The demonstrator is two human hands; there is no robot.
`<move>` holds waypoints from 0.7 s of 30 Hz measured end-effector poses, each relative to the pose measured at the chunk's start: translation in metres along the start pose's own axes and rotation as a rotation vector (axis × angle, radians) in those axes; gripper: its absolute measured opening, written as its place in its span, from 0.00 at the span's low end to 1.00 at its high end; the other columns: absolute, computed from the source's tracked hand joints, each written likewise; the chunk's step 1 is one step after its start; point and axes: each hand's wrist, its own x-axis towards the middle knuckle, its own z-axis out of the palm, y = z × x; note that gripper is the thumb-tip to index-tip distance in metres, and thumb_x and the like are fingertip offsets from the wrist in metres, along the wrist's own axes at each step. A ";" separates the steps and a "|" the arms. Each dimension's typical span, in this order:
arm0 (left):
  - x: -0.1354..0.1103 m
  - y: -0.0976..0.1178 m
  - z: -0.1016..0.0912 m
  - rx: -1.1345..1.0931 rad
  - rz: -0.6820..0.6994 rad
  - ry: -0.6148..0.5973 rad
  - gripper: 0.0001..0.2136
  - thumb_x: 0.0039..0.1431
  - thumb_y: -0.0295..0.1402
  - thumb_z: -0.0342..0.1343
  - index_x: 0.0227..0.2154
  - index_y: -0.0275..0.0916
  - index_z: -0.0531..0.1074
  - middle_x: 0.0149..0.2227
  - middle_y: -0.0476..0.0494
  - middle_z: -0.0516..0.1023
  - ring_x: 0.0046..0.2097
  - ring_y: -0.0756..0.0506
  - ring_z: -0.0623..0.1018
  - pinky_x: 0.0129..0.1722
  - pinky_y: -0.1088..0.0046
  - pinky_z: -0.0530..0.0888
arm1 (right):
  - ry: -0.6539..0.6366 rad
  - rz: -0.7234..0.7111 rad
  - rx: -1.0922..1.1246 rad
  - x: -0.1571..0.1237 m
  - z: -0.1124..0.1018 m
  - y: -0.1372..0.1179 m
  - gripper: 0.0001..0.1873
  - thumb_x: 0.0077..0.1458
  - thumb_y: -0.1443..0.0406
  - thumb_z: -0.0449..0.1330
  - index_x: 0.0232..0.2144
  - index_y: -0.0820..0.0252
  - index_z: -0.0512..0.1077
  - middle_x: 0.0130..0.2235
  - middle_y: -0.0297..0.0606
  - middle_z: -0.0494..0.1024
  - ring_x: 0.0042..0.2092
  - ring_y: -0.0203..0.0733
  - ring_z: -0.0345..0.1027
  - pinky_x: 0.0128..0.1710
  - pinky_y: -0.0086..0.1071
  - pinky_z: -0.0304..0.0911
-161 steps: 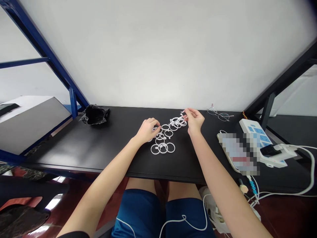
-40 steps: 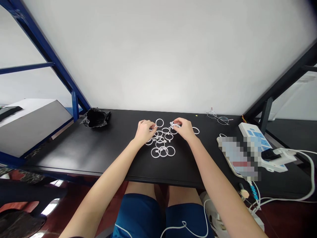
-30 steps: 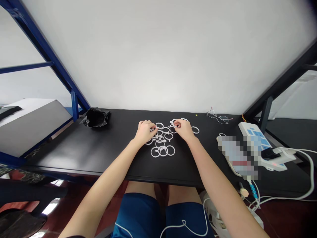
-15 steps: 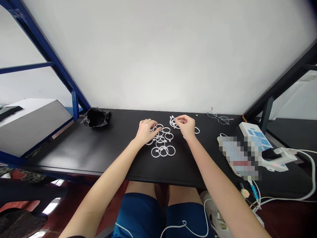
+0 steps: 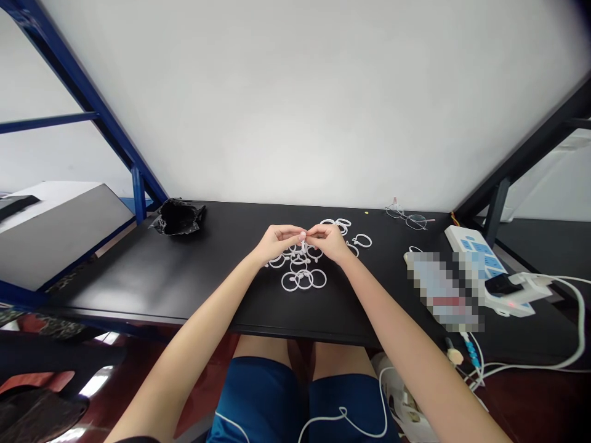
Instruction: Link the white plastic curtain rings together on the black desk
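Note:
My left hand [image 5: 278, 242] and my right hand [image 5: 329, 240] meet over a pile of white rings, fingertips pinched together. Between them is a small white ring [image 5: 303, 236], mostly covered by the fingers; both hands grip it. Below the fingers, several thin white rings [image 5: 298, 265] with small knobs overlap on the black table [image 5: 221, 271]. Three more rings [image 5: 319, 279] lie linked or overlapping nearer the front edge. Beyond and beside my right hand, other white rings [image 5: 362, 240] lie loose, some partly hidden behind it.
A crumpled black plastic bag [image 5: 179, 218] stands open at the back left. Eyeglasses [image 5: 410, 218] lie at the back right. A phone [image 5: 441, 292], a white power strip [image 5: 480, 252] and white cables [image 5: 554, 369] occupy the right side. A white wall rises behind the table.
My right hand has come left and nearer from the back rings to join my left hand. My left hand has shifted slightly right. Both now pinch a white ring together.

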 end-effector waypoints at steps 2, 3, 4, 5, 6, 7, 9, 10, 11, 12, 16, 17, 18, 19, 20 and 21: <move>0.000 -0.001 0.000 0.003 -0.002 0.005 0.16 0.52 0.43 0.63 0.39 0.36 0.79 0.30 0.43 0.80 0.36 0.44 0.79 0.41 0.66 0.75 | -0.010 0.010 -0.003 -0.001 0.001 0.000 0.13 0.38 0.57 0.71 0.22 0.59 0.76 0.23 0.34 0.75 0.25 0.37 0.68 0.21 0.29 0.63; -0.001 -0.001 0.000 0.003 -0.002 0.009 0.16 0.52 0.43 0.63 0.38 0.36 0.79 0.29 0.44 0.80 0.36 0.44 0.79 0.41 0.66 0.75 | -0.015 0.017 -0.006 -0.001 0.001 -0.001 0.13 0.38 0.57 0.70 0.23 0.59 0.76 0.23 0.34 0.76 0.25 0.38 0.69 0.22 0.29 0.63; -0.001 -0.001 0.000 0.002 -0.003 0.009 0.16 0.52 0.43 0.63 0.38 0.36 0.79 0.29 0.44 0.80 0.36 0.45 0.79 0.41 0.66 0.75 | -0.020 0.023 -0.010 -0.001 0.002 -0.001 0.12 0.38 0.57 0.70 0.23 0.59 0.76 0.23 0.34 0.76 0.25 0.38 0.69 0.22 0.29 0.64; -0.001 -0.001 0.000 0.000 -0.004 0.006 0.15 0.52 0.43 0.63 0.37 0.36 0.79 0.29 0.44 0.79 0.35 0.45 0.79 0.41 0.66 0.75 | -0.024 0.025 -0.015 -0.002 0.002 -0.001 0.12 0.39 0.58 0.70 0.23 0.59 0.76 0.23 0.34 0.76 0.25 0.38 0.69 0.22 0.29 0.64; -0.001 -0.001 -0.001 -0.003 -0.007 0.001 0.15 0.53 0.42 0.63 0.37 0.36 0.79 0.29 0.44 0.79 0.35 0.45 0.79 0.41 0.66 0.75 | -0.027 0.024 -0.020 -0.002 0.003 -0.001 0.11 0.40 0.58 0.69 0.24 0.59 0.76 0.23 0.34 0.75 0.25 0.38 0.69 0.22 0.30 0.64; 0.000 -0.001 -0.001 -0.008 -0.011 -0.004 0.14 0.53 0.42 0.63 0.36 0.36 0.79 0.29 0.44 0.79 0.35 0.45 0.79 0.41 0.66 0.75 | -0.028 0.019 -0.025 -0.002 0.003 -0.002 0.11 0.40 0.58 0.69 0.24 0.60 0.76 0.22 0.34 0.75 0.25 0.38 0.69 0.22 0.30 0.64; 0.000 0.000 -0.002 -0.022 -0.020 -0.009 0.14 0.53 0.42 0.63 0.35 0.36 0.79 0.29 0.45 0.79 0.35 0.46 0.79 0.42 0.66 0.75 | -0.031 0.007 -0.032 -0.002 0.004 -0.002 0.11 0.40 0.59 0.68 0.24 0.60 0.76 0.22 0.34 0.75 0.24 0.37 0.69 0.23 0.30 0.64; 0.000 0.000 -0.002 -0.030 -0.025 -0.010 0.13 0.52 0.41 0.63 0.35 0.36 0.79 0.30 0.45 0.80 0.35 0.46 0.79 0.42 0.66 0.75 | -0.034 0.004 -0.034 -0.002 0.004 -0.001 0.11 0.40 0.59 0.68 0.24 0.60 0.76 0.22 0.34 0.75 0.24 0.38 0.69 0.23 0.30 0.64; 0.000 0.000 -0.002 -0.038 -0.030 -0.010 0.13 0.52 0.41 0.63 0.35 0.36 0.79 0.30 0.45 0.80 0.36 0.46 0.79 0.43 0.66 0.74 | -0.036 0.003 -0.035 -0.003 0.004 -0.001 0.10 0.41 0.59 0.68 0.24 0.60 0.76 0.22 0.34 0.75 0.25 0.38 0.69 0.23 0.30 0.64; 0.000 0.000 -0.002 -0.045 -0.034 -0.012 0.13 0.52 0.41 0.64 0.35 0.37 0.79 0.30 0.45 0.80 0.36 0.46 0.79 0.44 0.66 0.74 | -0.037 0.003 -0.035 -0.003 0.004 -0.001 0.10 0.41 0.59 0.68 0.24 0.60 0.76 0.22 0.35 0.75 0.25 0.38 0.69 0.23 0.30 0.64; 0.001 -0.002 -0.003 -0.061 -0.044 -0.025 0.12 0.52 0.40 0.64 0.35 0.37 0.79 0.28 0.46 0.79 0.35 0.46 0.78 0.44 0.67 0.74 | -0.043 0.011 -0.012 -0.003 0.005 0.000 0.08 0.42 0.61 0.67 0.24 0.60 0.76 0.23 0.35 0.76 0.24 0.37 0.69 0.23 0.29 0.63; 0.001 -0.002 -0.003 -0.062 -0.044 -0.029 0.12 0.52 0.40 0.64 0.34 0.36 0.79 0.28 0.46 0.79 0.34 0.47 0.78 0.43 0.67 0.74 | -0.045 0.012 -0.007 -0.003 0.005 -0.001 0.07 0.42 0.62 0.67 0.24 0.60 0.76 0.22 0.34 0.76 0.24 0.37 0.68 0.22 0.29 0.62; 0.001 -0.003 -0.003 -0.063 -0.045 -0.034 0.12 0.52 0.40 0.64 0.34 0.36 0.79 0.28 0.46 0.79 0.34 0.47 0.78 0.43 0.67 0.74 | -0.048 0.014 -0.005 -0.004 0.006 -0.001 0.07 0.42 0.62 0.67 0.24 0.60 0.76 0.22 0.34 0.75 0.24 0.37 0.68 0.22 0.29 0.62; 0.001 -0.003 -0.003 -0.066 -0.046 -0.037 0.12 0.52 0.40 0.64 0.34 0.36 0.79 0.27 0.46 0.78 0.34 0.47 0.77 0.43 0.67 0.74 | -0.050 0.016 -0.006 -0.004 0.006 -0.001 0.06 0.42 0.63 0.67 0.24 0.60 0.76 0.22 0.34 0.75 0.24 0.37 0.68 0.22 0.29 0.62; 0.001 -0.003 -0.003 -0.068 -0.049 -0.041 0.12 0.52 0.40 0.64 0.34 0.36 0.79 0.27 0.46 0.78 0.33 0.48 0.77 0.42 0.68 0.74 | -0.050 0.019 -0.008 -0.004 0.006 -0.001 0.06 0.42 0.63 0.66 0.24 0.60 0.76 0.22 0.34 0.75 0.24 0.37 0.68 0.23 0.29 0.62; 0.001 -0.003 -0.003 -0.070 -0.053 -0.046 0.12 0.52 0.40 0.64 0.34 0.36 0.79 0.27 0.47 0.78 0.33 0.48 0.77 0.42 0.68 0.74 | -0.050 0.022 -0.009 -0.004 0.006 -0.001 0.06 0.42 0.63 0.66 0.23 0.60 0.76 0.21 0.34 0.75 0.24 0.37 0.68 0.23 0.30 0.63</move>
